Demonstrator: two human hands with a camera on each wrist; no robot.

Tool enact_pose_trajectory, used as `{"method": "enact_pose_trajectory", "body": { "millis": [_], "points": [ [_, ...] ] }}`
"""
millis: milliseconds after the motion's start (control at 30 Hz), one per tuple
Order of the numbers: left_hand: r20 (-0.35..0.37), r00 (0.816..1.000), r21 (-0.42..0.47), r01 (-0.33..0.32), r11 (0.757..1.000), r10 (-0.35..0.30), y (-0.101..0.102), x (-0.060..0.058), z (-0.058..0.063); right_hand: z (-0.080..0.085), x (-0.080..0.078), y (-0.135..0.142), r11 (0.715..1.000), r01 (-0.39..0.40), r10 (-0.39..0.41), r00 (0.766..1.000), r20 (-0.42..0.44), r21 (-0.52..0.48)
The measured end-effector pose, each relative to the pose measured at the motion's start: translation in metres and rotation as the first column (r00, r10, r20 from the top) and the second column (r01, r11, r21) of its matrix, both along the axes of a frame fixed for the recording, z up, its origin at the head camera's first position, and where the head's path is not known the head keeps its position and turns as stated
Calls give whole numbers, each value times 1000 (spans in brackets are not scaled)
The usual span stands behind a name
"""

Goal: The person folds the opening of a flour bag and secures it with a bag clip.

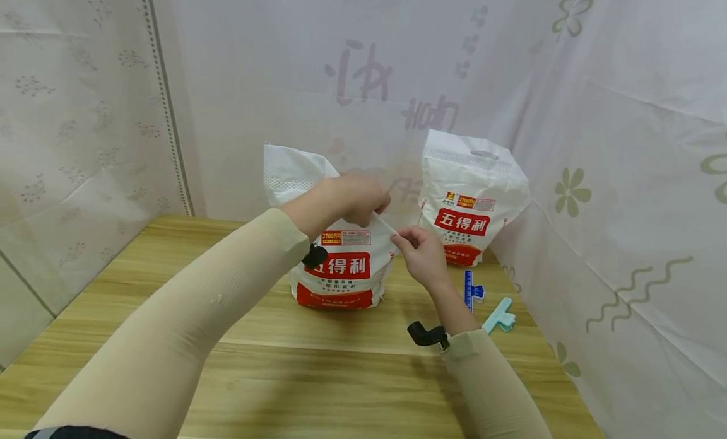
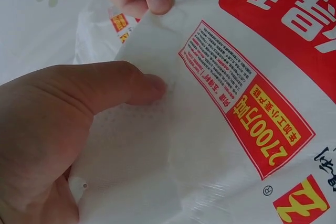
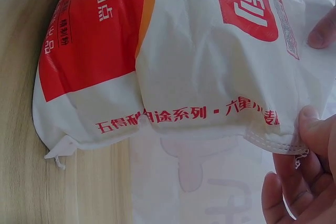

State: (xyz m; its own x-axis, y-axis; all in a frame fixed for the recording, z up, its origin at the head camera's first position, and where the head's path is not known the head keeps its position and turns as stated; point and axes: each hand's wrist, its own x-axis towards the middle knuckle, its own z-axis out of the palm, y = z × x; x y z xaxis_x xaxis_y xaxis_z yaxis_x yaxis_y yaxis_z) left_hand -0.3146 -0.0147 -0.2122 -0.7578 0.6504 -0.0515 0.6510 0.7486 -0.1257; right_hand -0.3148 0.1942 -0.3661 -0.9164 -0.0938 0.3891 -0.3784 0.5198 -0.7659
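Observation:
A white and red flour bag (image 1: pixel 341 287) stands upright on the wooden table, its top folded over to the front at a slant. My left hand (image 1: pixel 354 199) grips the folded top; in the left wrist view its thumb (image 2: pixel 147 88) presses on the white plastic while the other fingers are mostly hidden behind. On the bag's right side, my right hand (image 1: pixel 423 256) pinches the end of the fold. The right wrist view shows that thumb and fingers (image 3: pixel 310 135) on the stitched side seam (image 3: pixel 273 145), at a corner with loose threads.
A second flour bag (image 1: pixel 468 205) stands at the back right. Near the table's right edge lie a blue sealing clip (image 1: pixel 470 291) and a mint-green sealing clip (image 1: pixel 500 316), close to my right forearm. Patterned cloth (image 1: pixel 363 79) hangs behind and on both sides.

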Motion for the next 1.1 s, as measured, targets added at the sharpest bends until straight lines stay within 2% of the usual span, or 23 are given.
{"method": "enact_pose_trajectory", "body": {
  "millis": [267,500,833,1100],
  "points": [
    [38,998,49,-57,997,55,-2,2,0,-1,-1,1,1000,5,-5,1000,28,-4],
    [23,999,3,-34,999,34,1,0,-1,-1,-2,0,1000,-7,8,999,37,-17],
    [50,998,-17,-42,999,42,1,-3,-3,-6,-4,1,979,-128,144,985,92,-160],
    [32,999,-18,-39,999,40,1,-3,-4,-4,-8,0,978,-132,159,973,166,-164]
  ]
}}
